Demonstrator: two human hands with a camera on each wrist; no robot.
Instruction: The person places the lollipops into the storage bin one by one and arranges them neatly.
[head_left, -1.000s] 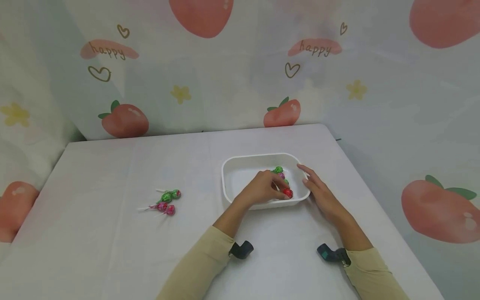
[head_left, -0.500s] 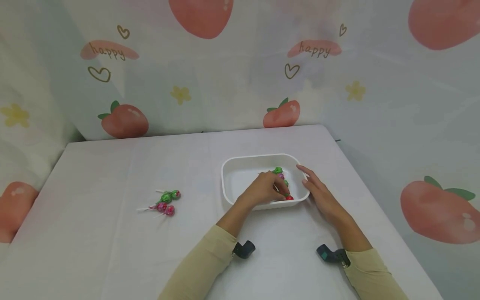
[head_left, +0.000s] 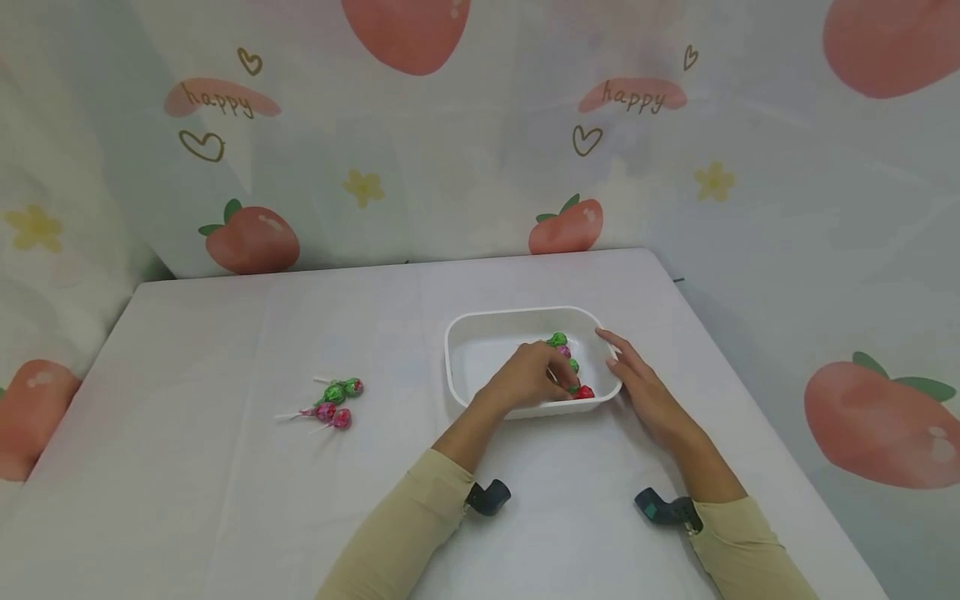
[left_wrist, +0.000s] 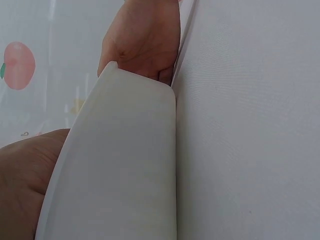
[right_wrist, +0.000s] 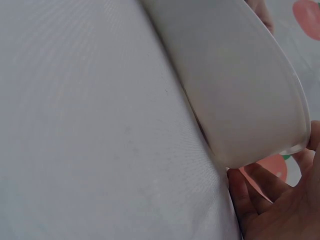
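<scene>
The left hand (head_left: 528, 375) reaches over the near rim into a white plastic tray (head_left: 480, 315). Its curled thumb and fingers pinch at a red lollipop (head_left: 584, 392) in the near right corner; the stick is hidden by the hand. Beyond the fingertips, a green lollipop (head_left: 557, 339) and a pink lollipop (head_left: 563, 352) lie in a row along the tray's right part. Fairly straight fingers of the right hand (head_left: 647, 392) rest against the tray's right end, near the rim. The right wrist view shows this hand (right_wrist: 285, 200) against the tray's outer end wall.
Several lollipops (head_left: 332, 394) in green and pink wrappers lie in a loose bunch on the white-covered table (head_left: 187, 467), left of the tray. A curtain (head_left: 465, 167) printed with peaches hangs behind the table and at both sides.
The red lollipop has settled lower in the tray's near right corner and shifted slightly right, showing beyond the left fingertips. The right hand has stayed at the tray's end.
</scene>
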